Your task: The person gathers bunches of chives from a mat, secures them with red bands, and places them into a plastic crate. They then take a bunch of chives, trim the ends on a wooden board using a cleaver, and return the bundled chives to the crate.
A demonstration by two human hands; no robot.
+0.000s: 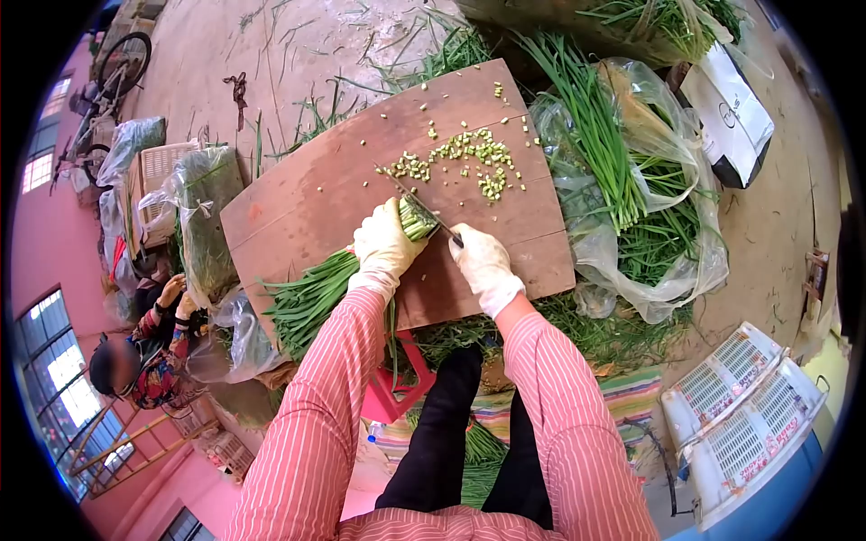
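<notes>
My left hand [386, 245], in a pale glove, is wrapped round a bunch of chives [316, 293] lying on the brown wooden board [307, 216]. The leaves trail off the board's near left edge, and the stem ends point to the upper right. In my gloved right hand [487, 269] is a knife [422, 204], its dark handle mostly hidden by the fingers. The blade runs to the upper left along the cut ends of the bunch. Short cut stem pieces [483, 149] lie scattered over the far right part of the board.
Right of the board, chives [591, 135] lie across an open clear plastic bag [699, 261]. A white carrier bag [732, 113] and white plastic crates [740, 424] stand further right. A pink stool [397, 383] is below the board; another person [149, 365] works at the left.
</notes>
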